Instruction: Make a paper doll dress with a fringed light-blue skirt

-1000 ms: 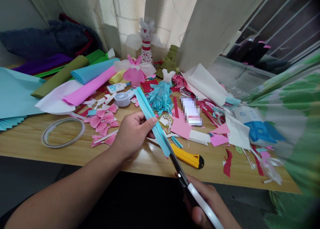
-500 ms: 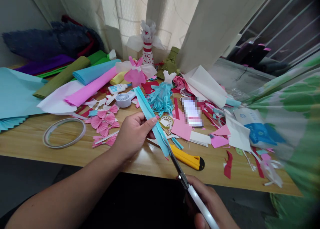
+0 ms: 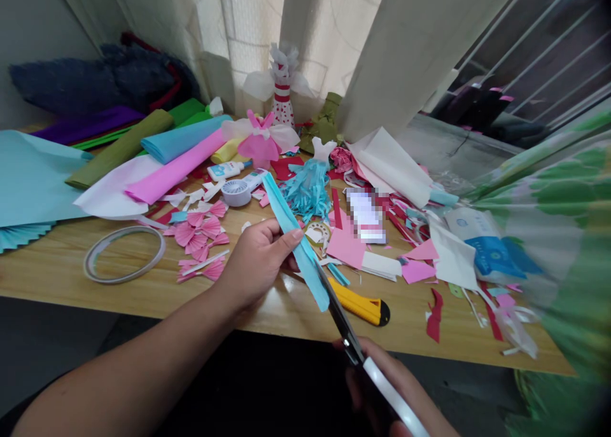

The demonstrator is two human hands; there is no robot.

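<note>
My left hand pinches a long light-blue crepe paper strip between thumb and fingers, holding it tilted above the table's front part. My right hand grips white-handled scissors, partly hidden by the frame's lower edge. The blades reach up and left to the strip's lower part, along its right side. Behind the blades a yellow box cutter lies on the table. Just beyond the strip sits a bunch of blue fringed crepe paper.
Pink paper bows and a tape roll lie left of my left hand. Crepe paper rolls, a glue bottle and a small fan sit behind. A phone, paper scraps and a wipes pack are on the right.
The strip's lower end has swung slightly right and down, and its edge now stands apart from a blade. My right hand and the scissors have shifted a little right and down.
</note>
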